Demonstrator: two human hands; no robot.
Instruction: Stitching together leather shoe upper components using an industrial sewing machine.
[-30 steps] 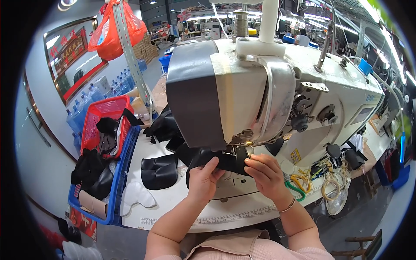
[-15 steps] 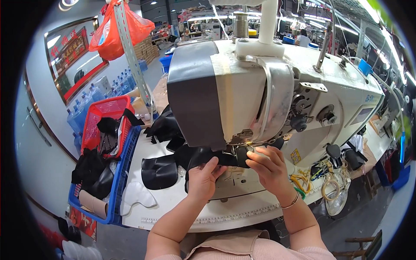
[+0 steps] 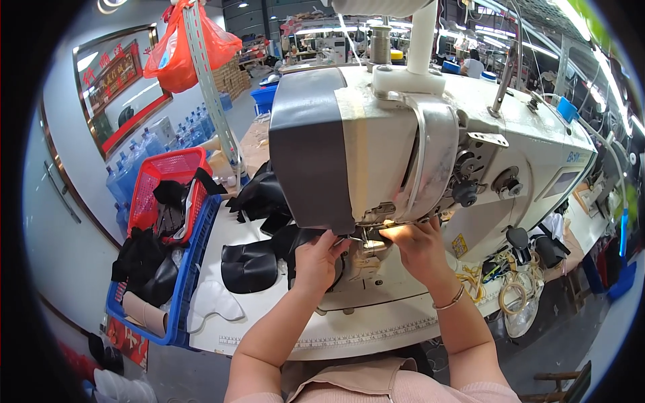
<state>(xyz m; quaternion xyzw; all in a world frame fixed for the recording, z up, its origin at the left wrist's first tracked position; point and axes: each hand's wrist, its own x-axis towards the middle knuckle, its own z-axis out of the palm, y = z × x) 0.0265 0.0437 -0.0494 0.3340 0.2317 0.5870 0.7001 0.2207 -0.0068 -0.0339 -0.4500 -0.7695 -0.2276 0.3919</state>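
Observation:
A sewing machine (image 3: 386, 144) with a white and grey head stands before me, its lit needle area (image 3: 373, 235) between my two hands. My left hand (image 3: 314, 263) is closed in a pinch at a black leather-like piece (image 3: 287, 240), left of the needle. Right of the needle, my right hand (image 3: 423, 254) has bent fingers tucked up under the machine head; what they hold is hidden. Beside my left hand, a separate black panel (image 3: 248, 267) lies flat on the white table (image 3: 282, 334). A white shaped piece (image 3: 213, 305) lies nearer the table's left edge.
At the left, a blue crate (image 3: 180, 328) and a red basket (image 3: 171, 162) hold black pieces. More black material (image 3: 259, 191) lies behind the panel. Tape rolls and rings (image 3: 514, 295) hang at the right edge. A red bag (image 3: 178, 67) hangs from a post.
Both hands have moved up and farther in under the machine head, the right fingers most. The black piece that showed between the hands is now mostly out of sight. The view has shifted slightly.

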